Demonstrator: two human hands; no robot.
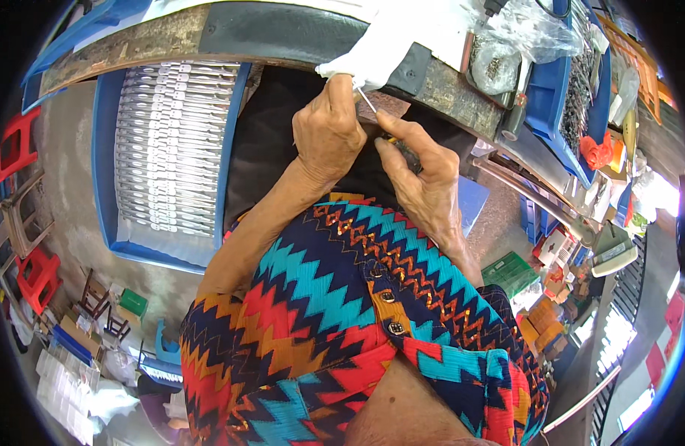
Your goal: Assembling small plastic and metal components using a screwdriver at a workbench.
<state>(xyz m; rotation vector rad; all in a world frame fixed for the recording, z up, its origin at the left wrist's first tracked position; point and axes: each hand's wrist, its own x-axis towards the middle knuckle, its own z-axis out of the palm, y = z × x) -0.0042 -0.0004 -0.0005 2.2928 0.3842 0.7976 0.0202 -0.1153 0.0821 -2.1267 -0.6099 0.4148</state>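
Two bare hands are at work in the head view, the sole view supplied. Left hand [329, 130]: grip together, clamped on a white piece [363, 72] at the near edge of the surface [283, 33]; glare hides the piece's outline. Right hand [424, 167]: grip closed around a thin-shafted tool [367, 99], whose tip end runs up to the white piece. Whether the tip touches it cannot be confirmed.

Step in hand, as judged: close tool work on the white piece, one hand steadying, the other guiding. The next move appears to call for a firm left grip and the shaft kept in line with the spot being worked.

To the left, a blue tray [103, 171] carries close rows of slim white and silvery parts [171, 149]. To the right, a blue bin [554, 97] contains small dark parts.

Labels: no brand or lettering is legible on the white piece or the tool. A white and red box [556, 245] at far right bears markings too small to read.
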